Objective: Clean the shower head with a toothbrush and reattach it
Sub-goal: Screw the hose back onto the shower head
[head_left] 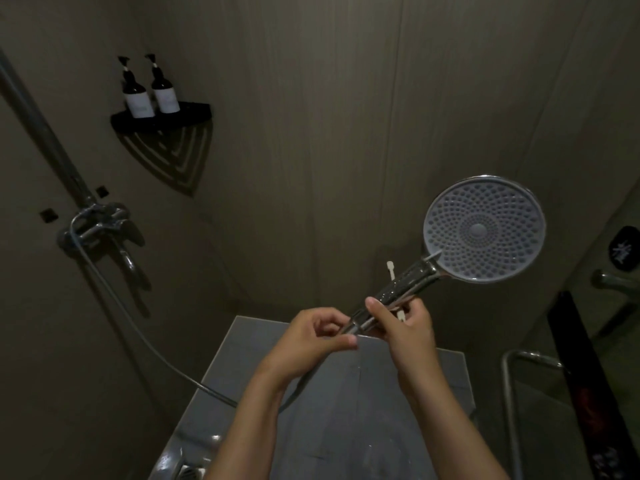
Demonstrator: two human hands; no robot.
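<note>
The round chrome shower head (pixel 485 230) points its grey nozzle face up toward me, right of centre. My right hand (pixel 412 332) grips its chrome handle (pixel 401 289) together with a thin white toothbrush (pixel 390 269), whose tip sticks up behind the handle. My left hand (pixel 311 337) pinches the hose end (pixel 348 329) at the bottom of the handle with thumb and fingertips. The metal hose (pixel 145 344) loops from there down and left, then up to the wall mixer (pixel 100 225). Whether hose and handle are screwed together is hidden by my fingers.
A black corner shelf (pixel 194 110) carries two dark pump bottles (pixel 138 95) high on the left wall. A chrome riser pipe (pixel 41 126) climbs from the mixer. Grey floor tiles (pixel 346 410) lie below. A metal rail (pixel 509 393) and dark cloth (pixel 581 375) stand at right.
</note>
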